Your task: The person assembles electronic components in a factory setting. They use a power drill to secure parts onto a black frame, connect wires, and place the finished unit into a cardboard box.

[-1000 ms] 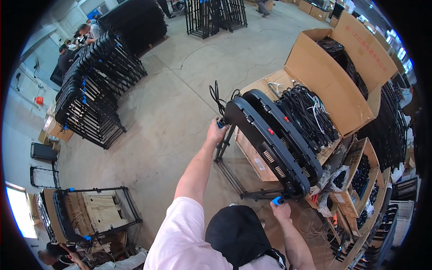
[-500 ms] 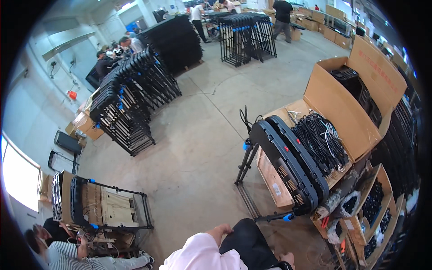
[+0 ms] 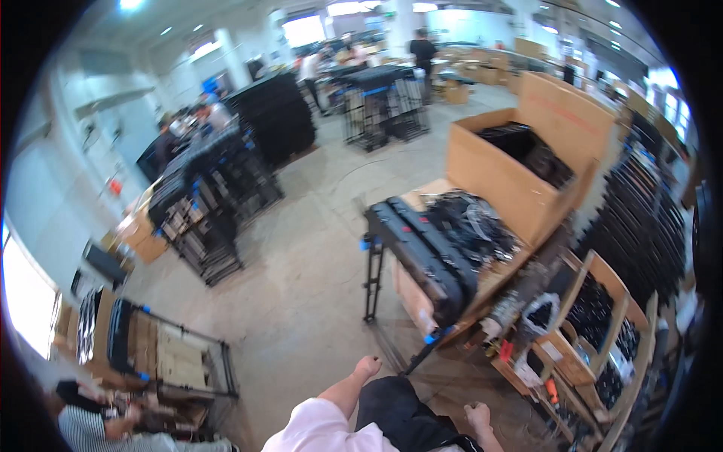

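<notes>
My left hand [image 3: 367, 366] hangs in front of my dark trousers, its fingers loosely curled, with nothing visible in it. My right hand [image 3: 477, 414] is at my right side, fingers also curled, and no object shows in it. Nearest to both is a long black panel [image 3: 422, 275] standing on black tube legs with blue fittings, just ahead of me. Another black panel lies close beside it. Against their right side rests a heap of black cables [image 3: 471, 218] on a wooden bench [image 3: 493, 282].
A large open carton [image 3: 497, 177] with black parts stands behind the cables. To the right are wooden bins [image 3: 565, 358] of small black parts. Racks of black frames [image 3: 207, 196] stand far left. Two people are at lower left, beside another black frame [image 3: 226, 361].
The view has tilted up and turned right, and the black panels and cables appear nearer. My left hand has come forward from my lap; my right hand shows more fully.
</notes>
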### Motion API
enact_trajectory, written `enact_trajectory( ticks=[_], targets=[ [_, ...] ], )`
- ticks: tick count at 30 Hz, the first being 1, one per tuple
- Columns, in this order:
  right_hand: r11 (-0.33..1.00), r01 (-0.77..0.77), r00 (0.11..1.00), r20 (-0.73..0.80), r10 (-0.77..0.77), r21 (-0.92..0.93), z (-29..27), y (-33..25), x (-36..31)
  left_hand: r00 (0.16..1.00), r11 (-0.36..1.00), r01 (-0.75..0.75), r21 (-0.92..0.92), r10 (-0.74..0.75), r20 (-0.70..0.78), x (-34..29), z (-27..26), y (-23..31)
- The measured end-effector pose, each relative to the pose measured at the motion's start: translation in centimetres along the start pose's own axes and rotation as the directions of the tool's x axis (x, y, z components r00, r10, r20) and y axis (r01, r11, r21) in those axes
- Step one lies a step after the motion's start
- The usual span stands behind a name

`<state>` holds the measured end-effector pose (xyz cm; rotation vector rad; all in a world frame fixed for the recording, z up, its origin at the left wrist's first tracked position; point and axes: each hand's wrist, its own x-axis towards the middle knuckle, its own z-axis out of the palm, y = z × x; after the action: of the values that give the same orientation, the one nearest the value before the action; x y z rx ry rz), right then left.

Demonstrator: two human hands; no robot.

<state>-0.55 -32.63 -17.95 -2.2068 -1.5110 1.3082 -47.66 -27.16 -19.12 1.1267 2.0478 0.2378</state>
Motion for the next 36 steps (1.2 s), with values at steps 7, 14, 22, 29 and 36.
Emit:
enact_trajectory(
  ticks=[7,14,22,29,36],
  targets=[
    [0.948,-0.309,0.944,-0.096,0.316,0.082,-6.6,11.7,-10.7,0.907,0.932,-0.270,0.241,0.162,0.388,-4.5,12.3,6.0],
    [0.613,-0.763,0.614,-0.064,0.786,0.207,-3.4,33.2,-27.7,0.751,0.896,-0.234,0.378,-0.080,0.655,-3.1,21.6,15.5],
    [0.135,-0.867,0.284,0.254,0.925,0.479,3.7,33.2,-35.5,0.677,0.951,-0.239,0.194,0.020,0.736,-4.8,34.6,29.0],
    [0.269,-0.655,0.419,0.043,0.907,0.706,-1.9,32.4,-30.8,0.374,0.609,-0.766,0.206,0.162,0.913,-8.4,46.0,39.4],
    [0.202,-0.513,0.223,-0.098,0.970,0.834,-8.8,37.6,-33.5,0.399,0.576,-0.771,0.270,0.108,0.911,-12.8,51.0,44.1]
  ],
)
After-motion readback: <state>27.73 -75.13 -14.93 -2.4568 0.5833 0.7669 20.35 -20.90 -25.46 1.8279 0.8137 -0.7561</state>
